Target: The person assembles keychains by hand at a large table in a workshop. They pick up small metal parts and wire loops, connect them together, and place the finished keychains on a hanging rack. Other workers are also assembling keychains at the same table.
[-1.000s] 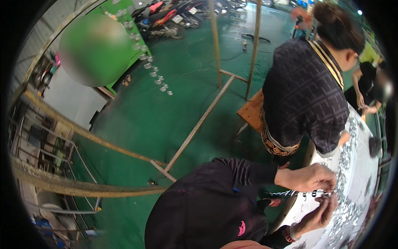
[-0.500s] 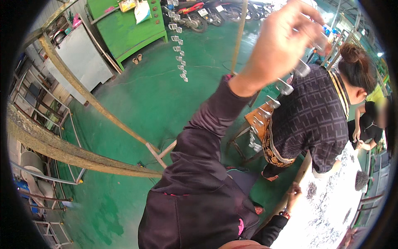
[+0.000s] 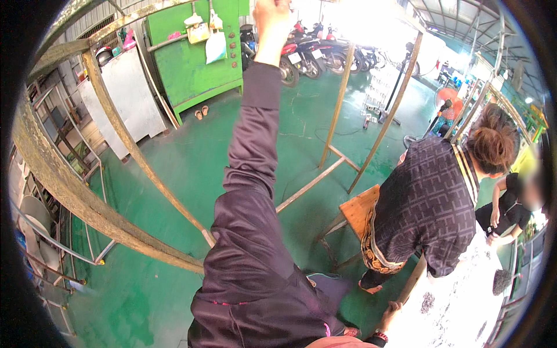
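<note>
Head view: shows the left hand (image 3: pixel 272 20) thrust straight up on a fully stretched dark sleeve, right at the top rim of the picture, near the rusty overhead bar (image 3: pixel 145 13). Cuts off the fingers there, so cannot tell whether that grip is clenched, released or grasping anything. Puts the right hand (image 3: pixel 393 310) low at the lower right, fingers laid against the edge of the white counter (image 3: pixel 464 301), probably as a brace for the body while the other arm is stretched up; cannot tell its grip either, with only part of it showing. Finds small dark pieces (image 3: pixel 428 301) scattered on the counter just beside that hand, none visibly held. Places a co-worker (image 3: pixel 429 203) in a patterned dark top bent over the same counter, seated on a wooden stool (image 3: pixel 357 209) pulled close to it. Leaves the green floor (image 3: pixel 174 168), a green cabinet (image 3: pixel 197 64) and parked motorbikes (image 3: pixel 301 52) well apart behind.
</note>
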`<state>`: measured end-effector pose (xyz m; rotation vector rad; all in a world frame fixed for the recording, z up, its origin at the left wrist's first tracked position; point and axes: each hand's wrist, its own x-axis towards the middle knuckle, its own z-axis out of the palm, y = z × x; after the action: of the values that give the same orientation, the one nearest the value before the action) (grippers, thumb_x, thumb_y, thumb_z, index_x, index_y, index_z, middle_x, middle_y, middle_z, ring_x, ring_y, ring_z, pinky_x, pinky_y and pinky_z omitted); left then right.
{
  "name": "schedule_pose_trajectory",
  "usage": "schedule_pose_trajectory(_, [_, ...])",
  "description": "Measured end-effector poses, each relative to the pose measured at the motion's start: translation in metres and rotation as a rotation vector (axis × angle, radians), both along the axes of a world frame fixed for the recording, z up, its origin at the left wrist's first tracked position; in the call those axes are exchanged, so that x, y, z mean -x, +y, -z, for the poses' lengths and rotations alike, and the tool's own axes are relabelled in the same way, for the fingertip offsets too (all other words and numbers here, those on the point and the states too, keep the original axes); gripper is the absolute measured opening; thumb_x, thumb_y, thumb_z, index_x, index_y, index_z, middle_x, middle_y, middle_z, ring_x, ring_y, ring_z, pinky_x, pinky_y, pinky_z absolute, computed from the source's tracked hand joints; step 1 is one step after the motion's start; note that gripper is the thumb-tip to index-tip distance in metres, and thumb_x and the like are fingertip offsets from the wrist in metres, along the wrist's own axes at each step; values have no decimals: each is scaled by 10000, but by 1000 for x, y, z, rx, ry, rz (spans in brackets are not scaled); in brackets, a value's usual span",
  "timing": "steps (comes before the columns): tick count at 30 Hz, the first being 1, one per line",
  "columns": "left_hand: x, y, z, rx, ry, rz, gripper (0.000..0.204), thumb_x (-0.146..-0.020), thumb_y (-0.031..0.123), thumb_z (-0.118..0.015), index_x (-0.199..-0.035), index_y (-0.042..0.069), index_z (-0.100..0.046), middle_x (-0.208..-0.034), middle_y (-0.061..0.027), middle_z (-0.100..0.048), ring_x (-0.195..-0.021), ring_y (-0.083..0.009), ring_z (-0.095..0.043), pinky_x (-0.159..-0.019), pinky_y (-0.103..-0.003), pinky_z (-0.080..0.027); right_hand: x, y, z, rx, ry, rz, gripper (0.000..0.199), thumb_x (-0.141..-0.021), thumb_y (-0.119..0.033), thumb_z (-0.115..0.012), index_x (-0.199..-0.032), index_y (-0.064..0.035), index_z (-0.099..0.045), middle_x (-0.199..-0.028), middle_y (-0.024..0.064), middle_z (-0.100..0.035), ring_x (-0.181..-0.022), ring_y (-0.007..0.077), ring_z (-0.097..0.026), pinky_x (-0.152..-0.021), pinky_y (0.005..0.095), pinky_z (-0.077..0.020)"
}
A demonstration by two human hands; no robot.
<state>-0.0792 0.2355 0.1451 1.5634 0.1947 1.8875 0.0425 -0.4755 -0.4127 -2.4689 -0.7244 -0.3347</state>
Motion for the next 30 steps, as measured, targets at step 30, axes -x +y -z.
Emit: schedule_pose_trajectory(30, [21, 61, -33, -335, 147, -549, 244, -941, 254, -517, -933, 44, -639, -767, -94, -640, -656, -207, -594, -623, -391, -480, -21, -13, 43, -324, -109, -157, 227, -846, 101, -540, -1001, -60, -571, -994, 112, -579, -954, 275, -565, -855, 382, -464])
